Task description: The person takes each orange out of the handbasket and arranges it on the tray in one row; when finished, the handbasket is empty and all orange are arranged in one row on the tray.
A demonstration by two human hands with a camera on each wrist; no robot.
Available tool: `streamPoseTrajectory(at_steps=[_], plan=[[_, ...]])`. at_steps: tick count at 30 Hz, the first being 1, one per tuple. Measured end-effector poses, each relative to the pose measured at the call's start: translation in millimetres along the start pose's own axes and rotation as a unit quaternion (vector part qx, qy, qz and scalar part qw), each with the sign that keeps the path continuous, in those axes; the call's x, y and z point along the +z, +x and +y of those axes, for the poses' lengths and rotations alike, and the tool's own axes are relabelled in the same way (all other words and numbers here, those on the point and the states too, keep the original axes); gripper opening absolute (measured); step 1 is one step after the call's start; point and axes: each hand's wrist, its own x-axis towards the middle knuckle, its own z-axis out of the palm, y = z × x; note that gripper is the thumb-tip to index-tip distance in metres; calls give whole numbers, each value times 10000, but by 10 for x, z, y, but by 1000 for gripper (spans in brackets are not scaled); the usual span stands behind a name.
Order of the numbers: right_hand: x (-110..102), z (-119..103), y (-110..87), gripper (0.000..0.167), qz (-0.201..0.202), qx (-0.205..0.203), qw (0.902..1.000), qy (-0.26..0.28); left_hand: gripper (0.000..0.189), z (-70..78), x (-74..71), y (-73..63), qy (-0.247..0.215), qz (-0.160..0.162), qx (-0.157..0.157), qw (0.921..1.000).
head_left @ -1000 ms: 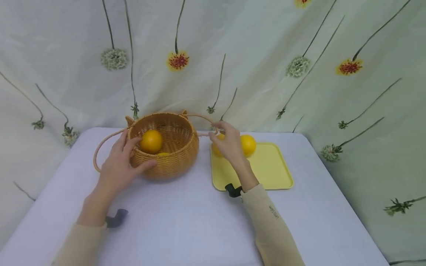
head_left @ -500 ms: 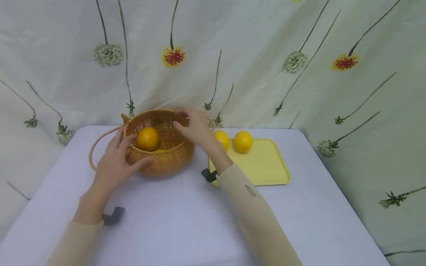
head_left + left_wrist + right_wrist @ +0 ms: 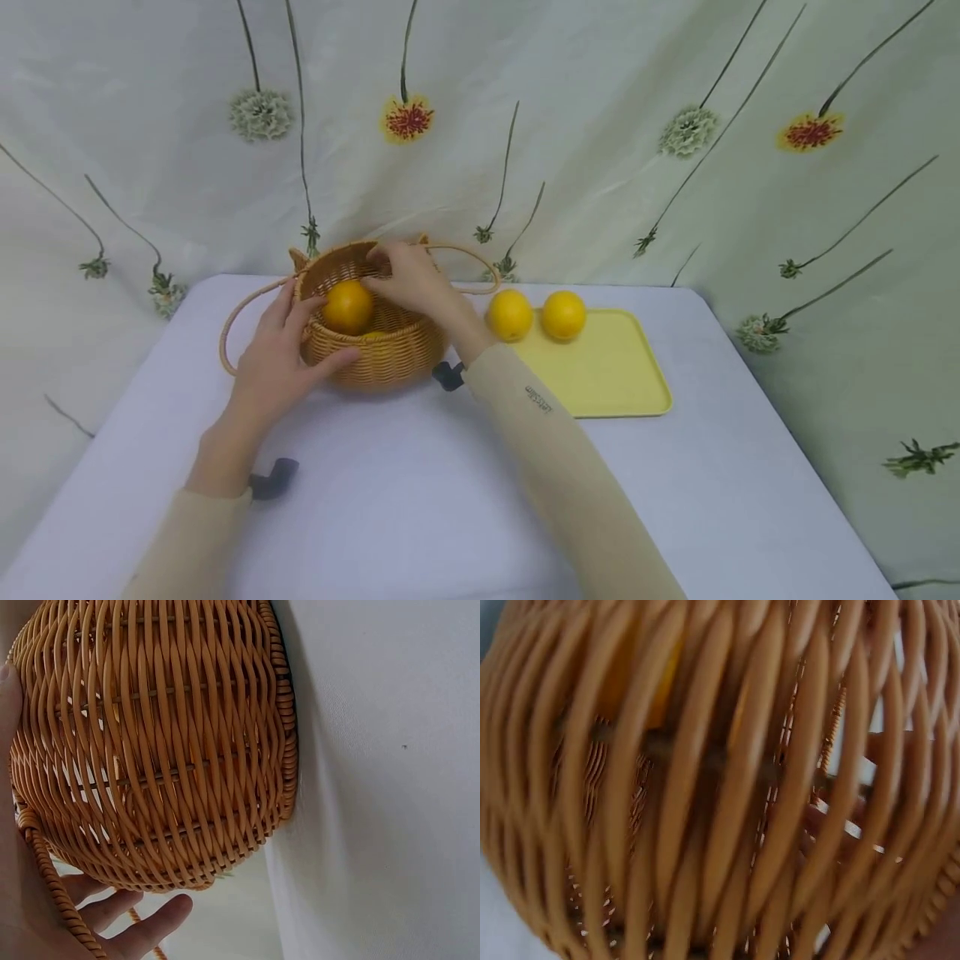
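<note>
A tan wicker basket stands at the back left of the table, one orange showing inside and a sliver of another low behind the front rim. My left hand spreads along the basket's left side, thumb across the front below the rim, fingertips at the rim near the orange. In the left wrist view, its fingers reach past the woven wall under a handle. Bent over the opening, my right hand has its thumb close to the orange. The weave fills the right wrist view.
On a yellow tray right of the basket sit two oranges at the far left corner. The basket's thin handles splay left and right. A flowered cloth hangs behind the white-covered table.
My right hand has left the basket's right handle and moved left, into the basket opening beside the orange. My left hand stays at the basket's left side.
</note>
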Motion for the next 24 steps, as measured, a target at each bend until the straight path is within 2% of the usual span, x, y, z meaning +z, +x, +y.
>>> streamPoseTrajectory(at_steps=[5,10,14,18,24], plan=[[137,-64,173,53,-740,334,9967,-17,89,8,-12,2,62,-37,-17,10000],[252,-134,259,71,-1573,719,9843,-364,91,9,8,-3,134,-150,-104,9997],[253,-178,234,77,-1960,604,9769,-604,91,24,33,0,116,-100,-70,9999],[260,-234,208,72,-2159,443,9727,-723,88,35,45,7,91,2,-57,9999],[324,-288,202,69,-2714,7,9571,-1016,80,53,2,-17,53,-42,-137,9999]])
